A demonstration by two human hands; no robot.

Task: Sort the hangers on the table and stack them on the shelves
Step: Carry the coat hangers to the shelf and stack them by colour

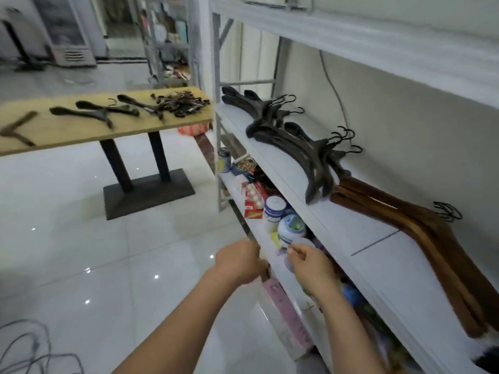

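The wooden table [81, 136] at the left holds a brown hanger [16, 129], three dark hangers [97, 112] and a tangled pile of small dark hangers [183, 102]. On the white middle shelf [351, 228] lie a far stack of dark hangers [259, 105], a nearer stack of dark hangers [305, 155] and a stack of brown wooden hangers [432, 238]. My left hand [240, 261] and my right hand [310, 263] hover side by side at the front edge of the lower shelf, fingers loosely curled. Neither hand holds anything that I can see.
The lower shelf [259, 228] is crowded with jars, tubs and boxes. An upper shelf [351, 36] overhangs the hangers. A pink strip [286, 311] leans below my hands. Cables [32, 352] lie on the glossy white floor at the bottom left. More shelving stands in the background.
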